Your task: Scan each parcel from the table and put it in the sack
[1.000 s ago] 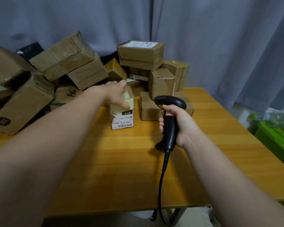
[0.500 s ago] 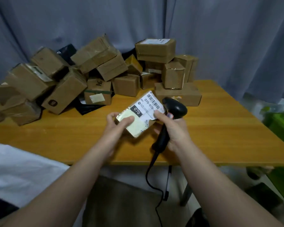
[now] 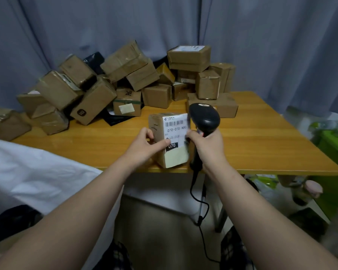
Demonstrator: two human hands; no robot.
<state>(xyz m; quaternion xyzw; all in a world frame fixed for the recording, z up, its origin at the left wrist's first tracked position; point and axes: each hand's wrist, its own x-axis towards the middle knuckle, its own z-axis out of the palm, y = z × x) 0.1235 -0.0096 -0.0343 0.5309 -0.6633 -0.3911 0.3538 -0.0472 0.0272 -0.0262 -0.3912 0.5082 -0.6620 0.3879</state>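
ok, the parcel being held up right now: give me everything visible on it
The parcel is a small brown cardboard box, held roughly upright above the table's near edge. A white shipping label with a barcode, "070-070" and a black "070" block covers its facing side; a pale yellow patch sits below. The left hand grips its left side, thumb on the label. The right hand, holding the black scanner, touches its right edge.
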